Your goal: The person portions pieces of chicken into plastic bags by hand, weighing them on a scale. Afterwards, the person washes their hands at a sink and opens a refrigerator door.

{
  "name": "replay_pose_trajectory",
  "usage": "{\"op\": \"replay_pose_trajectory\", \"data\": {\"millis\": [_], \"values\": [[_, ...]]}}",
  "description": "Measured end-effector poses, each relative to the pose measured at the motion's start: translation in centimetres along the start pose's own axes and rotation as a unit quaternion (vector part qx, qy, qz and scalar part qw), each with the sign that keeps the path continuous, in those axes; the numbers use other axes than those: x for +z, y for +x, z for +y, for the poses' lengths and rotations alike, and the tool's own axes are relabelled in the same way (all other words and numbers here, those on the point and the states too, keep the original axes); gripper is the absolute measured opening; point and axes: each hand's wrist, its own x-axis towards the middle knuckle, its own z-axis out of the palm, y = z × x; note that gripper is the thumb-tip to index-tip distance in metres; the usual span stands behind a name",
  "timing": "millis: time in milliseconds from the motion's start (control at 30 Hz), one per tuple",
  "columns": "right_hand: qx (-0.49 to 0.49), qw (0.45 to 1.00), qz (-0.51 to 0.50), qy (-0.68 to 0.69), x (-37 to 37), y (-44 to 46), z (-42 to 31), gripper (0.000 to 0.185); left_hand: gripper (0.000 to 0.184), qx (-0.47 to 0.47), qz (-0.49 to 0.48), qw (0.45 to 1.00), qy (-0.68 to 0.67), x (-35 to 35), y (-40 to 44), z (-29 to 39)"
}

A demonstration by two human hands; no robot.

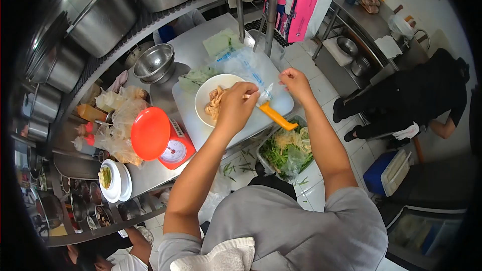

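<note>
Meat pieces (214, 102) in white bowl (202, 90), partly hidden by left hand (239, 101). Left fingers curled downward over rim; cannot tell what they pinch. Right hand (296, 84) raised, thumb and forefinger close, contents unclear.

**Print in view, none of it clearly legible**

The red scale (187, 145) bears a dark-lettered white label (177, 128) and a dial (173, 152) with marks too small to read. Blue print on the clear bag (241, 65) and the emblem on the pink cloth (305, 5) are also unreadable.
</note>
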Motion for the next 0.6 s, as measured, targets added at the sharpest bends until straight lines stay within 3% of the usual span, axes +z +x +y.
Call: {"op": "replay_pose_trajectory", "data": {"millis": [33, 167, 233, 333, 367, 467, 567, 600], "values": [[0.042, 0.996, -0.025, 0.078, 0.0, -0.3, -0.3, 0.013, 0.020, -0.009, 0.009, 1.000, 0.008, 1.3, 0.8, -0.4], [0.074, 0.982, -0.060, 0.162, -0.2, -0.8, 0.6, 0.011, 0.025, -0.030, 0.033, 0.999, 0.010, 7.4, 3.8, -5.2], [0.094, 0.965, -0.060, 0.236, -0.1, -1.1, 1.1, 0.010, 0.033, -0.216, 0.028, 0.963, -0.157, 10.0, 5.3, -8.4], [0.040, 0.980, -0.091, 0.174, 0.5, -1.3, 2.8, 0.010, 0.041, -0.299, 0.007, 0.952, -0.068, 9.4, 7.1, -6.6], [0.041, 0.979, -0.097, 0.175, 0.9, -1.5, 3.3, 0.010, 0.041, -0.303, 0.012, 0.951, -0.066, 9.5, 7.5, -6.8], [-0.083, 0.986, -0.125, 0.069, 1.6, -2.1, 3.3, 0.008, 0.040, -0.276, 0.023, 0.959, 0.062, 9.6, 8.4, -7.6], [-0.091, 0.985, -0.121, 0.082, 1.8, -2.8, 3.3, 0.008, 0.030, -0.281, 0.023, 0.956, 0.084, 10.0, 8.7, -10.6], [-0.091, 0.985, -0.122, 0.086, 1.8, -2.8, 3.6, 0.008, 0.027, -0.246, -0.021, 0.967, 0.065, 10.4, 8.5, -13.7]]}}
